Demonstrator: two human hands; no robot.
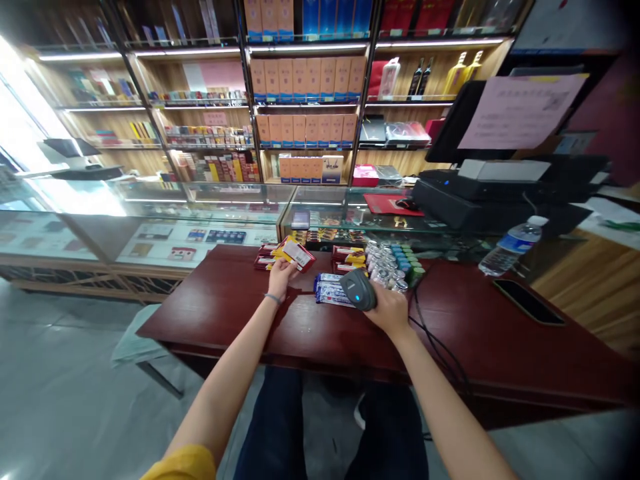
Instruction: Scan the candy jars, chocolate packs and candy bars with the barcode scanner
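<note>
My left hand (282,275) is closed on a small red-and-yellow packet (299,255), tilted so that its white label with a barcode faces up. Just behind it lie several similar packets (264,259) in a pile. In my right hand (393,308) is a dark barcode scanner (358,289) with a blue light on top, its head turned toward the left. Beneath and beside the scanner are blue-and-white wrapped packs (330,289). More red-and-yellow packets (346,257) are stacked behind those, beside rows of silver, blue and green cylindrical containers (385,263).
Everything rests on a dark red table (210,293). A black cable (431,333) runs from beside the containers to the front edge. On the right are a water bottle (515,247), a phone (529,301) and a monitor (460,123). Glass display cases (200,200) stand behind; a stool (137,333) stands left.
</note>
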